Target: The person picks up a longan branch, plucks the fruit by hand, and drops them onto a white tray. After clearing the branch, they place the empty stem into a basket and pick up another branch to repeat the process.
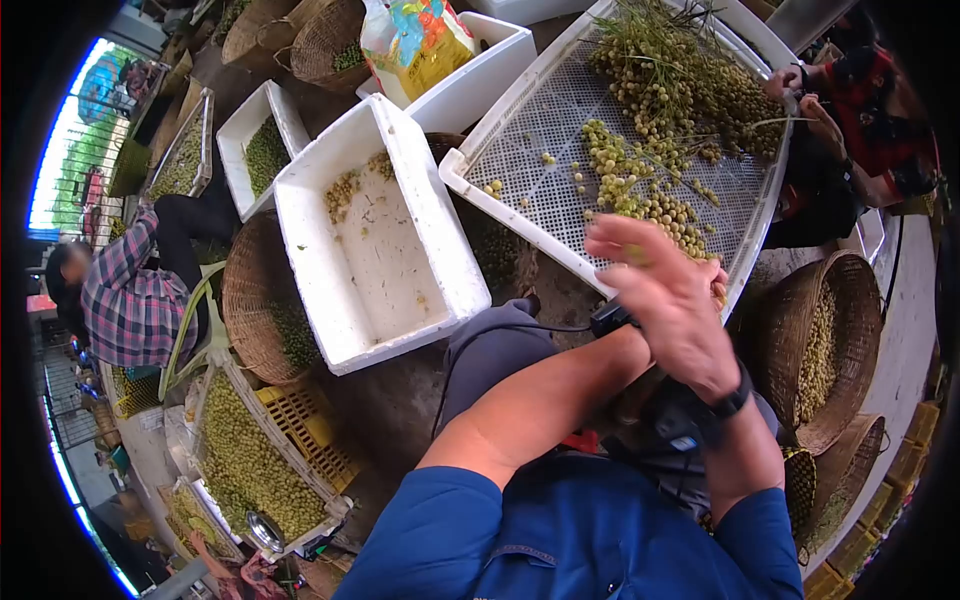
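A: Closest to the camera, the right hand (pixel 672 300) is raised over the near edge of the white tray (pixel 520 205), fingers curled together. I think it pinches a few small fruits (pixel 718 292), but the view is poor.

B: And the left hand?

A: The left hand (pixel 630 385) is hidden behind the right wrist; whether its fingers are spread or pressed together I cannot tell.

B: Where is the rest of the fruit?

A: In a loose pile (pixel 640 185) on the tray, running to its far corner, with stems. To the left stands a white box (pixel 380 230), almost empty.

B: What may go wrong?

A: Round fruits can slip from such a light pinch and roll over the tray edge, down toward the basket (pixel 815 350).
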Tool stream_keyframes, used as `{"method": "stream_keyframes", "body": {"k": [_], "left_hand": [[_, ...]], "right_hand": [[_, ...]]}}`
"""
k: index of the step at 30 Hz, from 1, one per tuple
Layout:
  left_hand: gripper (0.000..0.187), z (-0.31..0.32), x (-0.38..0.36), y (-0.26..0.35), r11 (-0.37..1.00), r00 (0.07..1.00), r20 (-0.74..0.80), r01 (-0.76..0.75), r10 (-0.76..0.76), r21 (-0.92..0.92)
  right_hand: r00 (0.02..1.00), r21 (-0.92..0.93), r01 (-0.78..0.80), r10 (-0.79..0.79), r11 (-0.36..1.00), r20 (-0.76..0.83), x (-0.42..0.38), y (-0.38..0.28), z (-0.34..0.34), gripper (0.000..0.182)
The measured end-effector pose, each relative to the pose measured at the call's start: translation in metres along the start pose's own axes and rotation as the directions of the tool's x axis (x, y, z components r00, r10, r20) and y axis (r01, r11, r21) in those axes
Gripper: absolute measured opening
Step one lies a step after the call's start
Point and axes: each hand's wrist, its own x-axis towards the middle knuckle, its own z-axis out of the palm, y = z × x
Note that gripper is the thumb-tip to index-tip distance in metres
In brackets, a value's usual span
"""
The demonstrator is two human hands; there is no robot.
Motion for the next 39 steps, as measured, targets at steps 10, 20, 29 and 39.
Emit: {"method": "stream_keyframes", "body": {"k": [10,20,29,39], "left_hand": [[0.032,-0.052,0.035,-0.009,0.874,0.845,0.234,0.442,-0.482,0.205],[0.035,-0.001,0.042,0.084,0.692,0.751,0.186,0.443,-0.634,0.570],[0.028,0.009,0.049,0.078,0.680,0.876,0.199,0.179,-0.439,0.711],[0.017,0.005,0.049,0.067,0.569,0.876,0.243,0.042,-0.417,0.821]], "right_hand": [[0.990,0.407,-0.016,0.071,0.913,-0.120,-0.004,0.016,-0.018,0.042],[0.917,0.477,0.012,0.180,0.879,-0.356,-0.046,0.092,-0.131,0.038],[0.882,0.854,-0.112,0.447,0.508,-0.150,-0.055,0.110,-0.127,0.032],[0.833,0.782,-0.168,0.511,0.600,-0.213,-0.067,0.095,-0.131,0.041]]}}
